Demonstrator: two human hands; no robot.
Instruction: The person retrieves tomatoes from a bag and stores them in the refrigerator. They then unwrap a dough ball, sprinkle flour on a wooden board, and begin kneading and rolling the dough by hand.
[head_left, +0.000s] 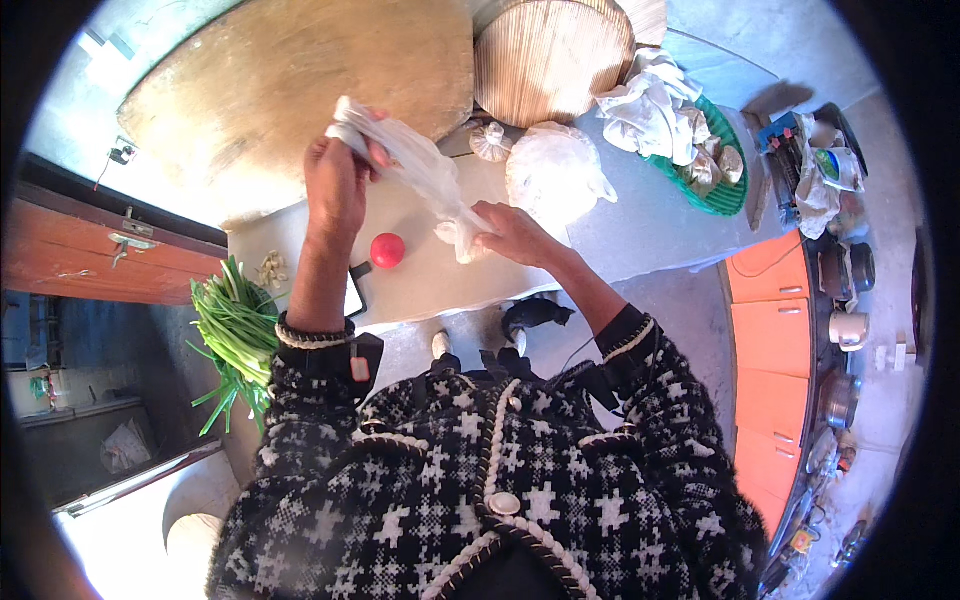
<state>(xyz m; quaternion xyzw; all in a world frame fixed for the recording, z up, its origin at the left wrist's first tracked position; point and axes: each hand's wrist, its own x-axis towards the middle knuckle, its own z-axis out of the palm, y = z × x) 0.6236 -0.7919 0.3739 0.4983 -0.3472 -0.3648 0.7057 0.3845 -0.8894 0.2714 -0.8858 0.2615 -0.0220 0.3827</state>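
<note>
A crumpled translucent plastic bag [420,175] is stretched diagonally between my hands above the counter. My left hand [338,180] grips its upper end, fingers wrapped round it. Lower down and to the right, my right hand [505,235] pinches the other end. Below the bag, a red round fruit or vegetable [387,250] lies on the counter [630,235]. Beyond my right hand sit a white plastic bundle [555,170] and a small tied bag [490,142]. Pale garlic-like pieces [272,268] are left of my left forearm, near a dark-edged flat object [353,295], partly hidden.
Large wooden board [270,70] and round slatted lid [550,60] at the back; green basket [722,195] with white cloths and bags at right. Green onions [225,330] at left. A black cat [535,318] by my feet. Orange cabinets [770,350], pots and clutter along the right.
</note>
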